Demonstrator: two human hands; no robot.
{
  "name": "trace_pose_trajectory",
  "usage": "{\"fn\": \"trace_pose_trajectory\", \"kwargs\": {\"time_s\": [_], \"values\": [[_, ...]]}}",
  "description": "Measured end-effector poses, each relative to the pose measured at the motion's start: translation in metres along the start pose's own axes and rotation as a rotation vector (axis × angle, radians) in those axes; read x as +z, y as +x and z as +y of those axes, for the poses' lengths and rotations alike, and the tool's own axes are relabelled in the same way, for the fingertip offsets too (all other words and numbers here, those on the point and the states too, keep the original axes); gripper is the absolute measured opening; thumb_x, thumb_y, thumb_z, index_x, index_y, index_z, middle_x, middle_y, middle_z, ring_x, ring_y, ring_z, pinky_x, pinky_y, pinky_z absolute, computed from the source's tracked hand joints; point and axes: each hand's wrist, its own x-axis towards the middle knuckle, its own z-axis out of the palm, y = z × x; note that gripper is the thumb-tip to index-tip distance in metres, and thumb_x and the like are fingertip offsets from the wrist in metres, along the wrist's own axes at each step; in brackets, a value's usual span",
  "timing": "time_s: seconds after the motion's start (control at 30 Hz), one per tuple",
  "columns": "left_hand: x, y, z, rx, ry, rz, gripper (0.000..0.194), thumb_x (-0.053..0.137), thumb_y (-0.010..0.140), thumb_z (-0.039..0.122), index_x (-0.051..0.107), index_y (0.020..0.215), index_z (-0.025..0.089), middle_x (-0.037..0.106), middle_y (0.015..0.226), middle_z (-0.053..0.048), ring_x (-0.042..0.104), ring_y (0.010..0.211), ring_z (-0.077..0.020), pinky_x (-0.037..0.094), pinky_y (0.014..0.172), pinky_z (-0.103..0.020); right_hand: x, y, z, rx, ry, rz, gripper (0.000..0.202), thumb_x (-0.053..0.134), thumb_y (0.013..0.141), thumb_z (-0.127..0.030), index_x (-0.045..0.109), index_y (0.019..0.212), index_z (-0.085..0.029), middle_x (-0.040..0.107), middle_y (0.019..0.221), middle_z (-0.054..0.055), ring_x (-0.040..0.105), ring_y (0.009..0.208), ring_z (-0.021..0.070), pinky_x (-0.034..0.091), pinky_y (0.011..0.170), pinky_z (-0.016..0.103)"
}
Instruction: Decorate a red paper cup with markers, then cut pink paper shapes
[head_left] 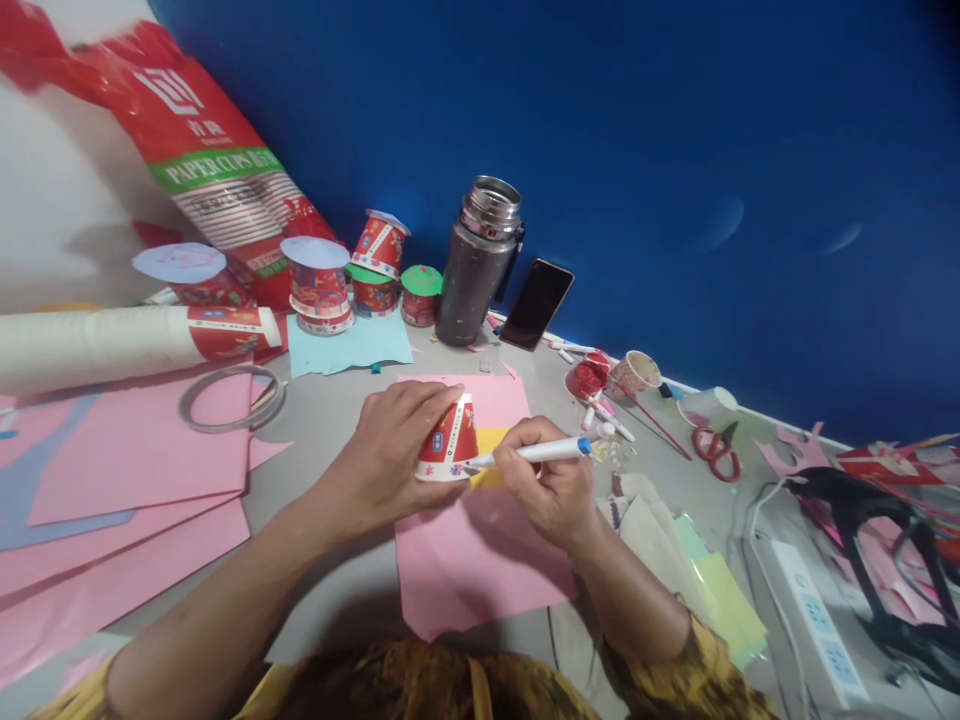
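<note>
The left hand (394, 440) clasps a paper cup (452, 440) (narrow end up); the right hand (546, 490) grips a marker (551, 451), tip near the rim.

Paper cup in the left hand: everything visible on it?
The paper cup is red-printed, apparently paper, with a small blue label, a white strip bearing dark lettering, colourful motifs and a white band around its wide end. It is inverted, narrow end up, over a pink sheet. The left hand grips it; the right hand's white marker points at the band, contact unclear.
</note>
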Motion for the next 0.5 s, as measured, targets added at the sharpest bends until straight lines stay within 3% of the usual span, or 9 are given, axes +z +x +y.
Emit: {"fn": "trace_pose_trajectory", "kwargs": {"time_s": [0.5], "values": [[0.0036,-0.0021,-0.0012,-0.03,-0.032,0.025,0.086,0.081,0.083,0.047,0.044,0.158,0.026,0.066,0.146,-0.015,0.061,0.134,-0.0396,0.048,0.106,-0.051,0.0013,-0.0003,-0.0001,-0.017,0.012,-0.062,0.014,0.063,0.093,-0.019,0.064,0.079,-0.021,0.067,0.065,-0.003,0.051,0.048,0.0088,0.039,0.047,0.021]]}}
